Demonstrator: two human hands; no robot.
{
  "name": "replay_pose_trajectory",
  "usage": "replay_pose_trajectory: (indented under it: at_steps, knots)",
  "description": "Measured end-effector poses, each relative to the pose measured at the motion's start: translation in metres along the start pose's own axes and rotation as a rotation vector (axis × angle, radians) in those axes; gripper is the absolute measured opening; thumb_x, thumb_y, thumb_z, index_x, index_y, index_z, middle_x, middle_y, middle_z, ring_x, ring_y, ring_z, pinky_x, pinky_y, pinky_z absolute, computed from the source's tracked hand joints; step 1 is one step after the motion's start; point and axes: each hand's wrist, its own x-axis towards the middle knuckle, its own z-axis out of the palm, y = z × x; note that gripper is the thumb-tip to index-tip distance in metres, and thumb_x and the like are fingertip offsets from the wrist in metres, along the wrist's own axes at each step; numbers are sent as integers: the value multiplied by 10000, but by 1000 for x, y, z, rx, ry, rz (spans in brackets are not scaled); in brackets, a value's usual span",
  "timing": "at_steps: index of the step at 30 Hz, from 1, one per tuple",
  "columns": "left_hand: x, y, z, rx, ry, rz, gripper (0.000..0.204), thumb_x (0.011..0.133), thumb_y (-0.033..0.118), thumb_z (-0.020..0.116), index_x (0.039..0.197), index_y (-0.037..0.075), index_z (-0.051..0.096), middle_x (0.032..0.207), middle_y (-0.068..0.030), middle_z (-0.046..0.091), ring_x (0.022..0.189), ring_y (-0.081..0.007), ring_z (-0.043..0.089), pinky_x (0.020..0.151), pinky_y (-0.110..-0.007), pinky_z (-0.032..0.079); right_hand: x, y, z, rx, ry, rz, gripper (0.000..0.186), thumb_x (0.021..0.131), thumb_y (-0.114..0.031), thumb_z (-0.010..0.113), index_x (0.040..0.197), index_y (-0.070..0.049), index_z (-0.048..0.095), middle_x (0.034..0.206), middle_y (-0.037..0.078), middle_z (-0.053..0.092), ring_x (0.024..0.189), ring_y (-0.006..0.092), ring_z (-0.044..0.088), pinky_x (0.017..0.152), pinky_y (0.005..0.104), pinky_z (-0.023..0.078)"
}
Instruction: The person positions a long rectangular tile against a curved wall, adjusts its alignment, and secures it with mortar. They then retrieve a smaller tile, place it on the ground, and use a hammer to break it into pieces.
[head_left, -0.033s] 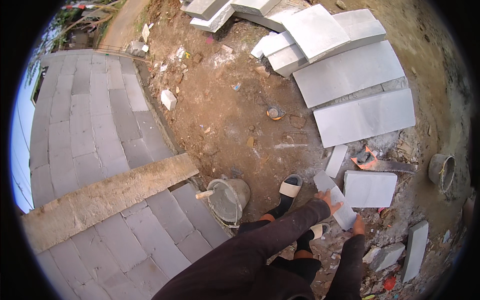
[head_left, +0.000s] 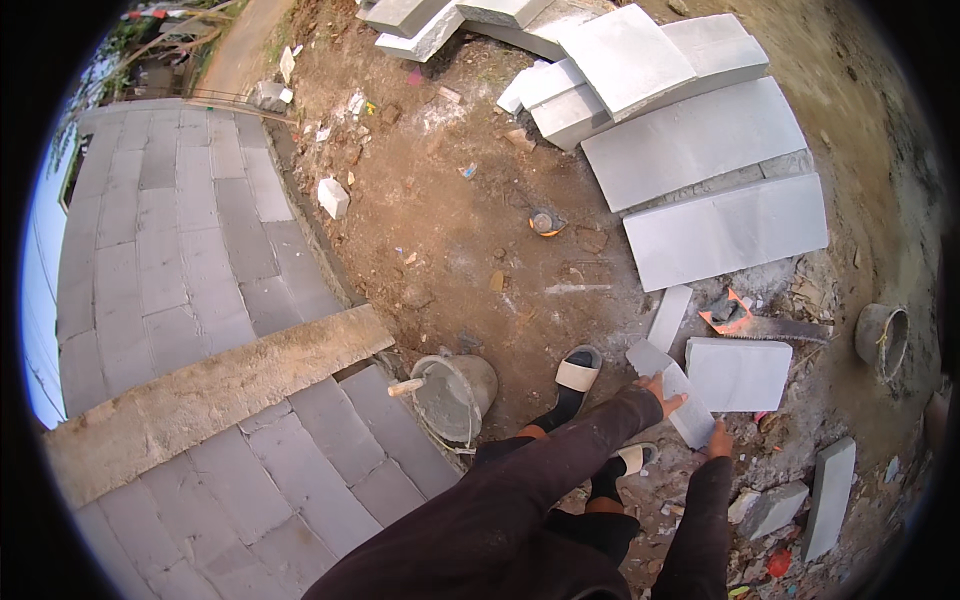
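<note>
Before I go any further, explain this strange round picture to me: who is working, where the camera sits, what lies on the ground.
No machine here: a person works bare-handed. A wide fisheye camera on their head looks down, so straight edges bend near the rim. The left hand and right hand are both on a narrow grey block. Beside it on the dirt lie a saw and a squarish block. A bucket of grey mix stands near the block wall.
</note>
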Motion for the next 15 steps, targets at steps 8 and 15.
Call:
replay_pose_trajectory:
  at_steps: [8,15]
  knots:
    - [-68,-62,34,-266,114,164,654,823,452,539,1292,19,398,1230,-214,490,1113,-291,506,924,-356,395,27,41,-6,-127,298,-274,492,816,-435,486,977,7,632,879,226,631,883,359,597,778,411,434]
    - [-334,-359,21,-183,584,-404,520,801,447,543,1065,0,574,1025,-239,591,1016,-352,553,857,-394,428,-189,104,-57,114,-53,-250,451,807,-396,557,946,26,636,853,207,642,834,303,617,739,372,447]
